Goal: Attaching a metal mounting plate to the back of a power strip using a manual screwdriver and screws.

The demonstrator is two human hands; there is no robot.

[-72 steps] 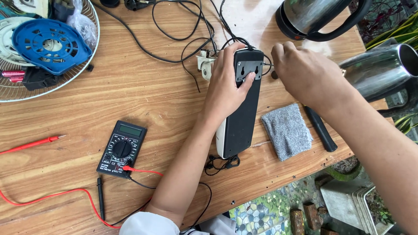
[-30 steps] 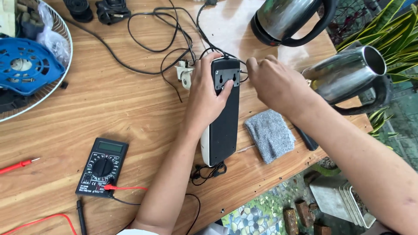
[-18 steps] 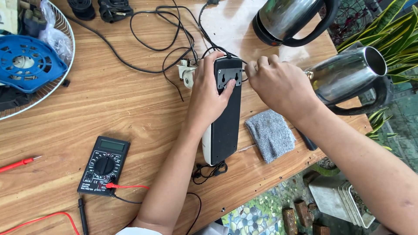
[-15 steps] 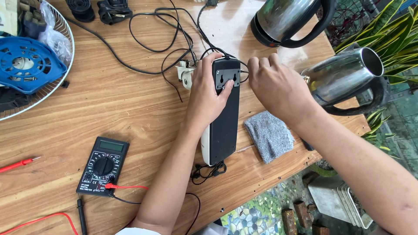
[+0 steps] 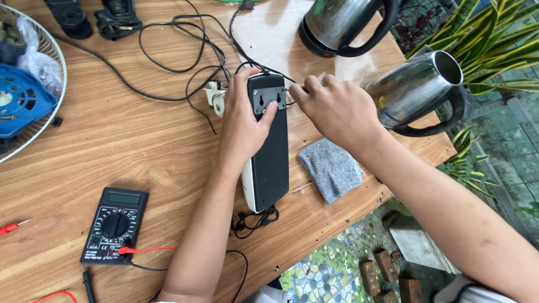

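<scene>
fingers (image 5: 268,110) on 1 black device (image 5: 270,151), 2 kettles (image 5: 342,25)

Two kettles (image 5: 342,25), one multimeter (image 5: 115,225)

Black device (image 5: 269,151), grey cloth (image 5: 330,168)

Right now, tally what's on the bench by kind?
Steel kettles: 2
Multimeter: 1
Black-backed device under both hands: 1
Grey cloth: 1
Blue fan part: 1
Total: 6
</scene>
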